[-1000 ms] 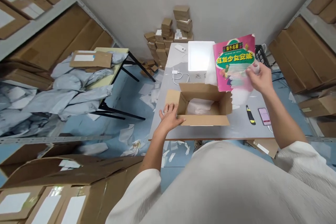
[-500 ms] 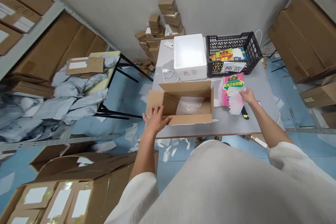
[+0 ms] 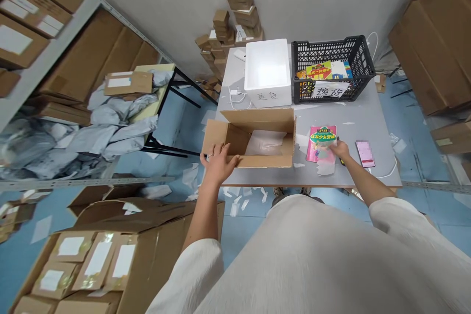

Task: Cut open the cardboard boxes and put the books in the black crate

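Note:
My left hand [image 3: 218, 163] lies with fingers spread on the left flap and near corner of an open cardboard box [image 3: 257, 161]. Inside the box is a crumpled whitish sheet [image 3: 265, 141]. To the right, a pink book [image 3: 315, 151] with a green title patch lies on the table. My right hand [image 3: 340, 150] is closed at the book's right edge, pinching a thin white sheet [image 3: 326, 166] that covers part of the cover. A dark tool with a yellow end [image 3: 342, 162] is partly hidden by that hand.
A white foam box [image 3: 268, 71] and a black crate [image 3: 333, 71] with books stand at the back of the table [image 3: 353, 130]. A phone [image 3: 365, 153] lies at right. Parcels [image 3: 121, 113] cover a side table; a large carton [image 3: 165, 235] of boxes stands at lower left.
The book and white sheet have moved nearer to me, away from the crate, with my right hand. The phone now shows beyond my forearm. My left hand stays on the box.

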A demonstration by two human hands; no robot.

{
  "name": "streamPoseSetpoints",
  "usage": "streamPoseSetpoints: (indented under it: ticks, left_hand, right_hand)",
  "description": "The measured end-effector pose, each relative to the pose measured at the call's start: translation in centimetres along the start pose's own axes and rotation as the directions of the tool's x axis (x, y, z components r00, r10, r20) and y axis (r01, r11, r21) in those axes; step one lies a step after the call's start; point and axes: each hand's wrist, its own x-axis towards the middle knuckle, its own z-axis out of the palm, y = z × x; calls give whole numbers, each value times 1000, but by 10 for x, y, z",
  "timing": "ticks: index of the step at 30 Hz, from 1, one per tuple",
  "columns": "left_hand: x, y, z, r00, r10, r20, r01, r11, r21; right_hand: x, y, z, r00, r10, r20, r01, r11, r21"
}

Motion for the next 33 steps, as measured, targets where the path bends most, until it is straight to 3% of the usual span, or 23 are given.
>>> streamPoseSetpoints:
  ticks: [4,9,14,16,19,22,24,27,30,33]
  left_hand:
    - [-2,-5,-4,1000,-6,-4,6,1000,-29]
    - [0,-23,-9,996,-35,-78,29,996,-80]
    - [15,-57,-3,956,-178,-232,110,954,-277]
    - [27,-71,3,924,-301,-237,170,877,-450]
    - [44,-85,15,917,-396,-53,225,621,-751]
    - [54,-92,29,966,-235,106,190,373,-908]
    - [56,-94,38,988,-96,120,145,316,-937]
    - [56,-93,48,986,68,154,123,331,-936]
    - [59,-87,50,956,204,211,130,349,-928]
    - [63,-80,45,949,245,199,93,387,-917]
  right_hand:
    - [-11,-1,-2,998,-39,-43,39,999,6]
    - [-31,-15,-13,964,-215,-158,236,963,132]
    - [-61,-60,-24,906,-423,-21,390,814,430]
    - [-77,-81,-26,872,-489,23,408,753,517]
    - [-98,-109,-26,859,-508,68,377,716,588]
    - [-114,-131,-24,870,-479,118,298,700,649]
    - [-121,-140,-22,872,-463,160,248,700,670]
    - [-129,-151,-16,876,-443,191,232,734,638]
    - [-137,-161,-10,872,-442,210,243,764,598]
    - [-144,-171,-11,869,-444,220,244,770,590]
